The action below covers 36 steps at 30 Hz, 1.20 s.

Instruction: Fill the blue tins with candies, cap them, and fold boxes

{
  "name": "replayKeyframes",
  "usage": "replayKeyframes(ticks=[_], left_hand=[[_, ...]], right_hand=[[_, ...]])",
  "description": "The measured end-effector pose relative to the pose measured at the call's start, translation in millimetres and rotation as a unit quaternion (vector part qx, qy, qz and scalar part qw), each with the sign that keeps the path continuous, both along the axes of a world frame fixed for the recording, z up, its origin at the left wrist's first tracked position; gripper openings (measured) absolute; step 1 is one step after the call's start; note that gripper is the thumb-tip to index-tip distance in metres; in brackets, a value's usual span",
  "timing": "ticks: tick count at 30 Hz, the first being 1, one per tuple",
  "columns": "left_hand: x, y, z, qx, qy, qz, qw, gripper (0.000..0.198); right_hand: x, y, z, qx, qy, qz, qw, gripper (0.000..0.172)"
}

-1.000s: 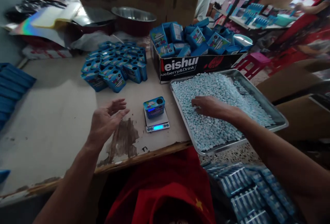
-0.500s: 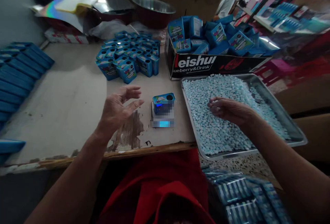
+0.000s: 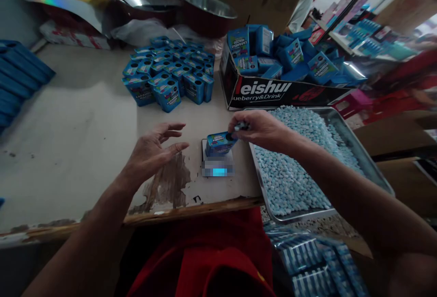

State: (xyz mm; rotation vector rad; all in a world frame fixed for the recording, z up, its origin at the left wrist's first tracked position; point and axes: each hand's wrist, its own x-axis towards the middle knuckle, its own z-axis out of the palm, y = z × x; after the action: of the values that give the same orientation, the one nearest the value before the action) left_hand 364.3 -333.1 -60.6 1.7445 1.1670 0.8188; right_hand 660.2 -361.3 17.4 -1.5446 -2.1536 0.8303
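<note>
A small blue tin [image 3: 218, 143] with a round hole in its top stands on a little digital scale [image 3: 217, 167] near the table's front edge. My right hand [image 3: 260, 129] hovers over the tin's right end, fingertips pinched on a few pale blue candies at the hole. My left hand [image 3: 152, 151] floats open, palm turned inward, just left of the scale and touching nothing. A metal tray [image 3: 370, 171] heaped with pale blue candies [image 3: 293, 169] lies to the right of the scale.
Several blue tins [image 3: 167, 76] stand grouped at the table's back. A black cardboard box [image 3: 273, 92] holds more tins. Blue flat packs [image 3: 17, 83] are stacked far left, striped packs [image 3: 317, 260] lie low right. A metal bowl [image 3: 205, 7] sits behind.
My right hand has left the candy tray and moved left to the tin on the scale, carrying candies. My left hand has barely shifted.
</note>
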Motion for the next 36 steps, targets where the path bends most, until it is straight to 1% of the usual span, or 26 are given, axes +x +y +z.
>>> replayKeyframes(ticks=[2, 5, 11, 13, 15, 16, 18, 19, 20, 21, 23, 24, 25, 26, 27, 29, 32, 34, 36], left_hand=[[-5.5, 2.3, -1.4, -0.005, 0.005, 0.005, 1.0, 0.057], [-10.2, 4.9, -4.1, -0.009, 0.01, 0.002, 1.0, 0.054], [-12.0, 8.9, -5.6, -0.004, 0.012, -0.02, 1.0, 0.051], [-12.6, 9.8, -4.2, -0.006, 0.024, -0.021, 0.999, 0.053], [-13.1, 10.1, -2.0, -0.003, 0.039, -0.02, 0.999, 0.053], [-13.1, 9.9, -0.7, -0.002, 0.045, -0.019, 0.999, 0.053], [-12.9, 8.5, 2.2, -0.003, 0.051, -0.02, 0.998, 0.053], [-12.7, 7.5, 3.5, -0.004, 0.055, -0.022, 0.998, 0.053], [-12.4, 6.3, 4.7, -0.004, 0.059, -0.023, 0.998, 0.053], [-12.0, 5.0, 5.6, -0.002, 0.062, -0.024, 0.998, 0.052], [-10.7, 2.2, 6.7, 0.004, 0.064, -0.025, 0.998, 0.051], [-9.4, 0.8, 7.1, 0.006, 0.062, -0.026, 0.998, 0.051], [-7.5, -0.5, 7.5, 0.007, 0.057, -0.025, 0.998, 0.051], [-5.0, -1.9, 8.2, 0.007, 0.05, -0.023, 0.998, 0.05], [-1.8, -3.3, 9.2, 0.006, 0.043, -0.02, 0.999, 0.05], [5.7, -6.0, 12.1, 0.005, 0.026, -0.01, 1.0, 0.049], [15.5, -9.7, 17.4, 0.012, 0.002, 0.003, 1.0, 0.047], [18.6, -11.4, 19.8, 0.017, -0.005, 0.005, 1.0, 0.047], [18.8, -12.5, 20.6, 0.012, -0.005, 0.007, 1.0, 0.047]], right_hand=[[-6.1, 1.2, 2.0, 0.038, -0.062, 0.023, 0.997, 0.015], [-9.3, -0.9, 2.2, 0.057, -0.107, 0.04, 0.992, 0.021], [-12.3, -4.0, 0.2, 0.064, -0.099, 0.031, 0.993, 0.03], [-13.5, -3.5, -0.5, 0.063, -0.078, 0.023, 0.995, 0.032], [-12.6, -2.7, -1.1, 0.059, -0.031, 0.0, 0.998, 0.03], [-10.6, -2.5, -1.5, 0.047, 0.005, -0.016, 0.999, 0.027], [-1.8, -3.3, -3.3, -0.009, 0.097, -0.061, 0.993, 0.021], [5.4, -4.6, -5.0, -0.046, 0.154, -0.095, 0.982, 0.019], [14.2, -6.8, -7.6, -0.085, 0.216, -0.139, 0.963, 0.019], [24.3, -9.9, -11.1, -0.12, 0.281, -0.189, 0.933, 0.02], [45.8, -18.9, -19.9, -0.17, 0.388, -0.295, 0.857, 0.02], [55.7, -24.3, -24.6, -0.186, 0.423, -0.339, 0.819, 0.021], [64.1, -29.8, -28.9, -0.201, 0.444, -0.372, 0.79, 0.023], [70.6, -34.9, -32.7, -0.213, 0.455, -0.394, 0.769, 0.026], [74.9, -39.3, -35.6, -0.222, 0.46, -0.404, 0.759, 0.029], [76.8, -44.2, -38.5, -0.234, 0.466, -0.39, 0.759, 0.03], [66.5, -40.6, -35.6, -0.243, 0.463, -0.326, 0.788, 0.023], [55.2, -32.8, -29.4, -0.242, 0.442, -0.275, 0.819, 0.017], [43.7, -23.1, -21.2, -0.229, 0.391, -0.218, 0.865, 0.014]])
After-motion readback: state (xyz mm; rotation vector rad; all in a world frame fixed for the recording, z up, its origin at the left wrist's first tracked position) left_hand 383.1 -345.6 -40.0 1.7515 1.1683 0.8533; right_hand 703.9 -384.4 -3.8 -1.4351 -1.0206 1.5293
